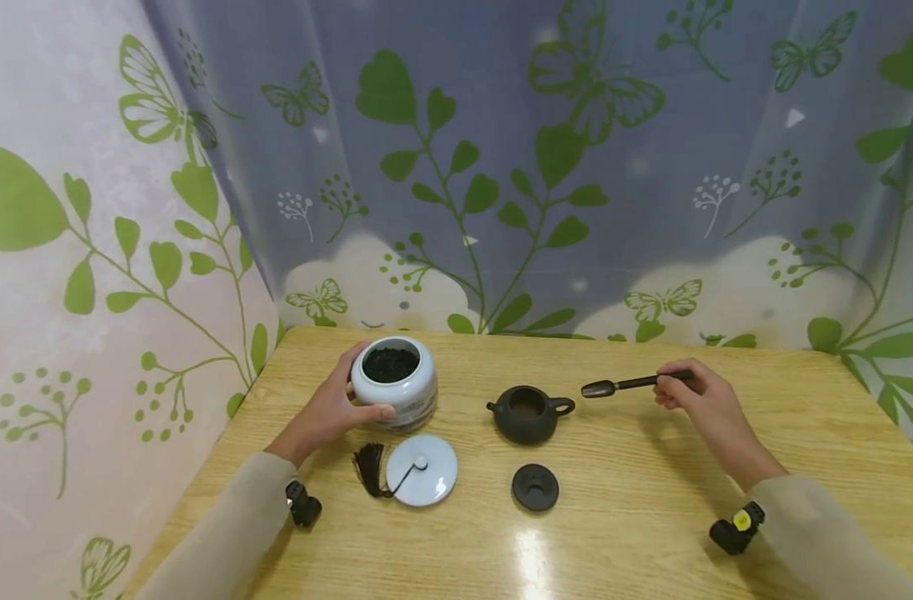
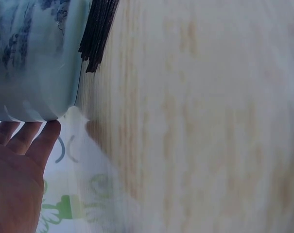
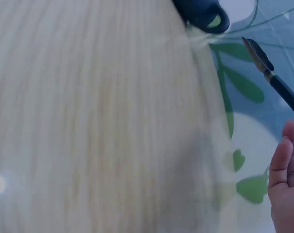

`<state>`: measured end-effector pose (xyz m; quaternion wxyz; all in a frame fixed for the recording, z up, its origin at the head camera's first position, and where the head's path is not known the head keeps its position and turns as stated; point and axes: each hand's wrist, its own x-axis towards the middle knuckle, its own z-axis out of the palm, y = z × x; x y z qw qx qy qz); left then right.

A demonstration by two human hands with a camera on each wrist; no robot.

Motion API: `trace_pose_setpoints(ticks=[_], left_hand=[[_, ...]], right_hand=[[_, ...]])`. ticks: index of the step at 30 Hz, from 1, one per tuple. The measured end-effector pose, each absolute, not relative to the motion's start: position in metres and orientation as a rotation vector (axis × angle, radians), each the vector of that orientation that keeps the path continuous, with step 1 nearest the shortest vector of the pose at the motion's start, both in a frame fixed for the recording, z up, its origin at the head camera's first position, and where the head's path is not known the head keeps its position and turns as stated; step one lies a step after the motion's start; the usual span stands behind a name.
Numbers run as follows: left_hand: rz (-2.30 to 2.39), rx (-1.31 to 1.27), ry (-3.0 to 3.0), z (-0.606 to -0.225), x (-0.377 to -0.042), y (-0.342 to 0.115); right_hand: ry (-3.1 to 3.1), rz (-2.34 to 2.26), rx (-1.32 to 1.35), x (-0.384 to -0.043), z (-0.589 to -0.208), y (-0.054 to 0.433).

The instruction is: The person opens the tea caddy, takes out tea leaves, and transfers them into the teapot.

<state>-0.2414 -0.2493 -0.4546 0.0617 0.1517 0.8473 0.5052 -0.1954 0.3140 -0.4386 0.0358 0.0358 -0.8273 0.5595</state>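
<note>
My left hand (image 1: 336,412) grips a white porcelain jar (image 1: 410,400) from its left side, thumb across the front. Dark loose tea leaves (image 1: 391,364) show inside its open mouth. In the left wrist view the fingertips press against the wall of the jar (image 2: 32,73). On the right, my right hand (image 1: 702,404) pinches the dark handle of a small tea scoop (image 1: 599,388), held above the table with its bowl pointing left. The scoop's bowl (image 3: 259,54) also appears in the right wrist view. Left of it stands a lidless dark teapot (image 1: 527,425), its handle toward the scoop.
A white jar lid (image 1: 436,477) with a dark tassel (image 1: 369,469) lies in front of the jar. The round teapot lid (image 1: 535,488) lies in front of the teapot. Behind the wooden table (image 1: 621,533) hangs a leaf-patterned curtain (image 1: 501,167).
</note>
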Motion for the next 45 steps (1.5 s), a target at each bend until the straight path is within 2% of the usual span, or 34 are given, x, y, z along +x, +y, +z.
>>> trace_pose_setpoints(ticks=[15,45], left_hand=[[1.527,0.462,2.569,-0.453,-0.242,-0.248],[1.527,0.441,2.574,-0.454,-0.241,-0.249]], right_hand=[[-2.38,1.938,0.219,-0.207,-0.418,0.272],[-2.397,1.94,0.425,-0.237,-0.383,0.16]])
